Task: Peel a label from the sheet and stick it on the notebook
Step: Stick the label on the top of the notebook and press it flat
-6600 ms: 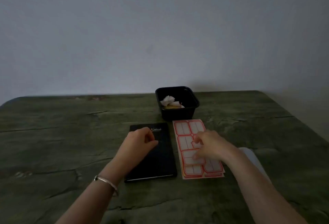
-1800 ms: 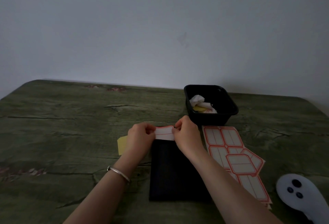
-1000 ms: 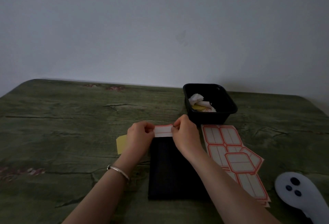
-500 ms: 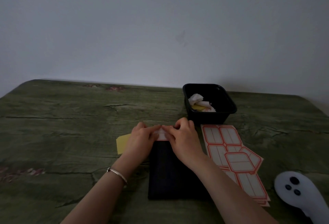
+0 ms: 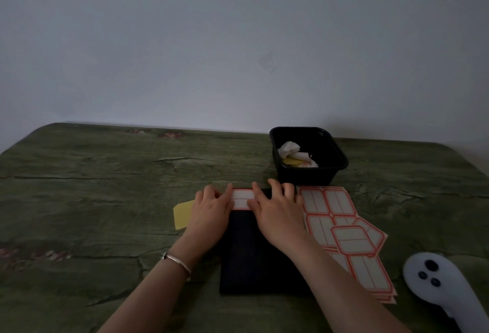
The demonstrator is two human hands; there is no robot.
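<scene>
Compared with the picture from half a second ago, the two hands have moved a little apart along the label [image 5: 241, 198], so more of its white face with the red border shows between them. One second ago the label was held up above the notebook [image 5: 254, 258]; now it lies flat on the far end of the dark cover.

The left hand [image 5: 210, 209] rests on the left end of the label, with its fingers stretched forward and flat, pressing down; they do not grip anything. The right hand [image 5: 275, 211] lies on the right end of the label in the same way, fingers spread open and laid flat on the label and on the notebook's top edge. A thin bracelet [image 5: 176, 264] sits on the left wrist.

The notebook lies on the green table [image 5: 92, 195], directly in front of the person, between the two forearms. Just to the right of it lies the sheet of labels [image 5: 330, 208], and one loose label piece [image 5: 353, 240] lies tilted on top of the sheet. A yellow piece of paper [image 5: 182, 213] lies on the table just left of the left hand, partly hidden under it. Behind the notebook stands a black box [image 5: 336, 158] with crumpled paper scraps [image 5: 289, 148] inside. A white controller [image 5: 434, 277] lies near the right edge of the table, well apart from the sheet.
</scene>
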